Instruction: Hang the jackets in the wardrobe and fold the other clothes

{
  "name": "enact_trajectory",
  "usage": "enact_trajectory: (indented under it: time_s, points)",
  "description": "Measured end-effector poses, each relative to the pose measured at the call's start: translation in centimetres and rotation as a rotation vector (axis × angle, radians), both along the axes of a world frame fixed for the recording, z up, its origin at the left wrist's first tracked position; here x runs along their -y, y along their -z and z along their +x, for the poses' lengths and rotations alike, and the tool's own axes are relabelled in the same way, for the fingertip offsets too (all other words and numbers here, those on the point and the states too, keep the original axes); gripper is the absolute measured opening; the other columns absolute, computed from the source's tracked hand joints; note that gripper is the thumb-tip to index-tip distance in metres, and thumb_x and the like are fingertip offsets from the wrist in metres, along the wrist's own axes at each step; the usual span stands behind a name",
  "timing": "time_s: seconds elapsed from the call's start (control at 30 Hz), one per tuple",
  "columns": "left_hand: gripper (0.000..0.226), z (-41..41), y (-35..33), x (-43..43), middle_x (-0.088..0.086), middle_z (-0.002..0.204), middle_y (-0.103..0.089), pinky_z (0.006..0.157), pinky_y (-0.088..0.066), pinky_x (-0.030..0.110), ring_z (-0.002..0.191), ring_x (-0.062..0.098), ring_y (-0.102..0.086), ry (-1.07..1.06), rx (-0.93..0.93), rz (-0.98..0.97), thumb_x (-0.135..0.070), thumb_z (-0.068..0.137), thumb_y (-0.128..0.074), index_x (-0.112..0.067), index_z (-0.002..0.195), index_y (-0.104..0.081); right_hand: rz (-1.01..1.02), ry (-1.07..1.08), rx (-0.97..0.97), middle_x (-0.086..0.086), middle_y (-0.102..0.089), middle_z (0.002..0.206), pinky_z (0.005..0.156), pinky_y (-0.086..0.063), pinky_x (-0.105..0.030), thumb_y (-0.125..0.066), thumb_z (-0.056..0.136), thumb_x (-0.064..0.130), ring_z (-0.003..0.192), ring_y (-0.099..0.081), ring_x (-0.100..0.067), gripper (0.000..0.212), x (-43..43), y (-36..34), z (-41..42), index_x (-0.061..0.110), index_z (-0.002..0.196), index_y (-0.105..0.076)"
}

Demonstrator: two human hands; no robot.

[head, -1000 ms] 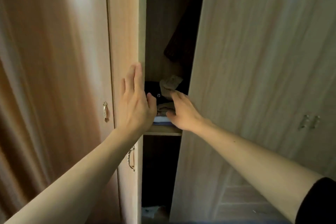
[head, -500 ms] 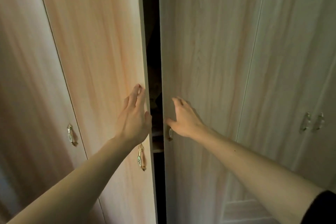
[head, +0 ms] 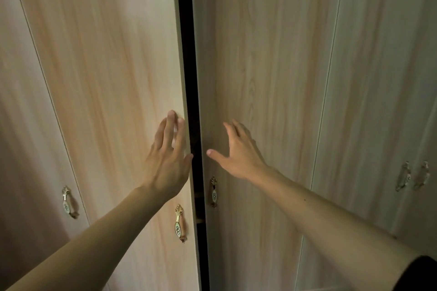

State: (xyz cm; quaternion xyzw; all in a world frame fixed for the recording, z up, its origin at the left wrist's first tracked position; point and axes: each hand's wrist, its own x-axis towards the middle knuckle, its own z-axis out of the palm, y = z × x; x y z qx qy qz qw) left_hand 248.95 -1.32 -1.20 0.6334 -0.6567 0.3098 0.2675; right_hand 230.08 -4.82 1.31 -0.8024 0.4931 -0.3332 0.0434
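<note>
Wardrobe (head: 354, 78) faces you, long axis vertical, middle doors nearly closed.
Left door (head: 106, 78) and right door (head: 260, 66) stand upright, a narrow dark gap (head: 188, 54) between. Your left hand (head: 166, 160) lies flat on the left door, your right hand (head: 238, 156), fingers spread, against the right; neither grips anything.
</note>
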Motion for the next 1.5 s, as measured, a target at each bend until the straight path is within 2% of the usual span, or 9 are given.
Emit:
enact_trajectory:
  time_s: [0.1, 0.33, 0.47, 0.67, 0.9, 1.17, 1.33, 1.4, 1.5]
  points:
    - [0.082, 0.8, 0.0, 1.2, 0.010, 0.166, 0.005, 0.117, -0.012, 0.037, 0.152, 0.026, 0.004, 0.025, 0.000, -0.006, -0.042, 0.096, -0.053, -0.012, 0.158, -0.006, -0.027, 0.013, 0.002, -0.004, 0.001, 0.167, 0.122, -0.014, -0.045, -0.060, 0.090, 0.058, 0.153, 0.001, -0.021, 0.092, 1.2, -0.7, 0.3, 0.020, 0.158, -0.011]
    - [0.086, 2.2, -0.2, 3.4, 0.005, 0.166, 0.003, 0.115, -0.020, 0.038, 0.153, 0.024, 0.000, 0.126, 0.029, -0.025, -0.046, 0.093, -0.058, -0.017, 0.158, -0.011, -0.066, 0.053, -0.009, -0.003, 0.009, 0.167, 0.124, -0.009, -0.045, -0.066, 0.082, 0.064, 0.153, 0.009, -0.021, 0.107, 3.8, -0.9, 2.2, 0.022, 0.158, -0.003]
    - [0.102, 3.7, -0.2, 5.2, 0.005, 0.166, 0.005, 0.117, -0.025, 0.045, 0.153, 0.026, 0.003, 0.139, 0.106, 0.009, -0.034, 0.083, -0.076, -0.018, 0.158, -0.009, -0.126, 0.108, -0.100, -0.006, 0.021, 0.164, 0.125, -0.001, -0.044, -0.070, 0.072, 0.071, 0.151, 0.019, -0.023, 0.128, 5.9, -0.8, 3.4, 0.020, 0.158, 0.010]
    - [0.106, 3.4, -0.5, 7.9, 0.014, 0.165, 0.010, 0.116, -0.023, 0.059, 0.151, 0.038, 0.009, 0.088, 0.057, 0.033, -0.032, 0.075, -0.083, -0.024, 0.157, -0.016, -0.164, 0.144, -0.166, -0.008, 0.026, 0.163, 0.125, 0.000, -0.044, -0.073, 0.067, 0.072, 0.149, 0.026, -0.021, 0.137, 8.6, -0.6, 3.8, 0.013, 0.157, 0.013]
    - [0.107, 3.8, 0.0, 11.7, 0.021, 0.163, -0.012, 0.108, -0.035, 0.063, 0.149, 0.043, -0.012, 0.037, 0.138, -0.023, -0.024, 0.064, -0.090, -0.014, 0.153, -0.032, -0.226, 0.138, -0.283, -0.010, 0.031, 0.160, 0.124, -0.002, -0.048, -0.079, 0.066, 0.064, 0.147, 0.030, -0.027, 0.137, 10.9, 0.6, 3.1, 0.013, 0.157, 0.010]
    - [0.107, 3.3, 0.4, 14.0, 0.019, 0.164, 0.002, 0.110, -0.028, 0.064, 0.150, 0.044, -0.002, -0.038, 0.147, 0.022, -0.025, 0.071, -0.084, -0.015, 0.156, -0.019, -0.301, 0.161, -0.334, -0.013, 0.025, 0.162, 0.125, -0.001, -0.042, -0.080, 0.067, 0.061, 0.149, 0.026, -0.031, 0.136, 12.0, 1.4, 2.7, 0.012, 0.158, 0.009]
    - [0.102, 3.1, -1.4, 11.9, 0.008, 0.162, 0.024, 0.120, -0.016, 0.055, 0.150, 0.034, 0.015, -0.033, 0.105, 0.156, -0.044, 0.086, -0.069, -0.027, 0.157, 0.002, -0.190, 0.126, -0.319, -0.006, 0.027, 0.162, 0.124, -0.004, -0.038, -0.076, 0.072, 0.063, 0.151, 0.022, -0.024, 0.129, 10.6, -0.1, 2.4, 0.017, 0.158, 0.009]
    - [0.093, 2.8, -1.9, 10.3, 0.003, 0.164, 0.021, 0.120, -0.013, 0.056, 0.152, 0.029, 0.012, -0.052, 0.061, 0.220, -0.052, 0.090, -0.059, -0.028, 0.155, 0.003, -0.145, 0.091, -0.289, -0.003, 0.020, 0.165, 0.124, -0.010, -0.040, -0.074, 0.076, 0.060, 0.153, 0.012, -0.022, 0.121, 9.2, -0.8, 1.8, 0.020, 0.158, 0.006]
    - [0.082, 2.4, -1.7, 7.3, 0.003, 0.166, -0.001, 0.120, -0.014, 0.057, 0.153, 0.027, 0.002, -0.070, -0.095, 0.236, -0.054, 0.094, -0.048, -0.020, 0.155, -0.005, -0.155, 0.048, -0.275, -0.006, 0.006, 0.167, 0.122, -0.018, -0.049, -0.070, 0.081, 0.056, 0.153, 0.002, -0.025, 0.112, 7.0, -1.2, 1.3, 0.020, 0.159, 0.003]
